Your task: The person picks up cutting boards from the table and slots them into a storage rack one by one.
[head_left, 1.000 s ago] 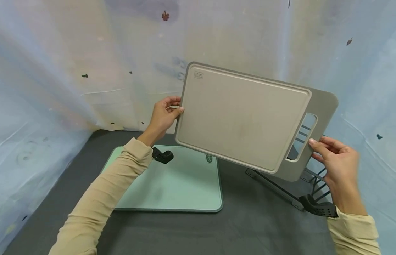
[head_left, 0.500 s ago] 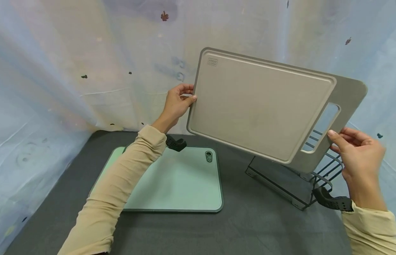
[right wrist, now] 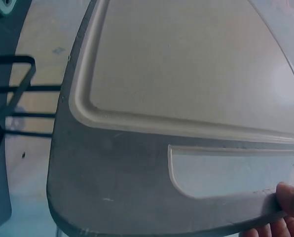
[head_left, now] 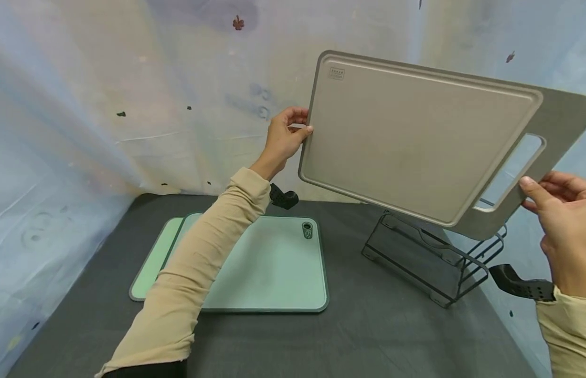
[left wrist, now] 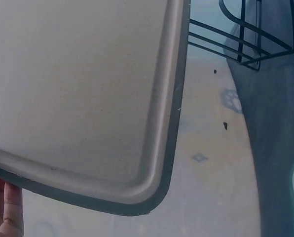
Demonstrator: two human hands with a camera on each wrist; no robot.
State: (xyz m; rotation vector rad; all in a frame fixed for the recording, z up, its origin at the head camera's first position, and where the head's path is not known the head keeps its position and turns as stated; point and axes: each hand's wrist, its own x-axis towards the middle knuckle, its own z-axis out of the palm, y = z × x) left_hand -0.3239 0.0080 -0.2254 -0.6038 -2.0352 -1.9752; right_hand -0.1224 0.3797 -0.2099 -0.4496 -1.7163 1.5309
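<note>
A large grey-beige cutting board (head_left: 415, 136) with a groove round its face and a handle slot is held up in the air, tilted down toward the right. My left hand (head_left: 285, 137) pinches its left edge, thumb in front and fingers behind. At the handle end, my right hand (head_left: 566, 220) grips the strip beside the slot; in the right wrist view the thumb (right wrist: 291, 200) lies on the face and the fingers curl underneath. Below the board stands a black wire rack (head_left: 411, 275), its back partly covered by the board in the head view.
On the dark grey table (head_left: 359, 336) lies a mint-green cutting board (head_left: 269, 268) with a small oval mark, overlapping a lighter green board (head_left: 153, 262) on the left. My left sleeve hides part of both. A pale patterned curtain (head_left: 132, 79) hangs behind.
Both hands have carried the grey-beige board up and to the right, over the rack. More of the rack and the lighter green board now shows. The boards on the table have not moved.
</note>
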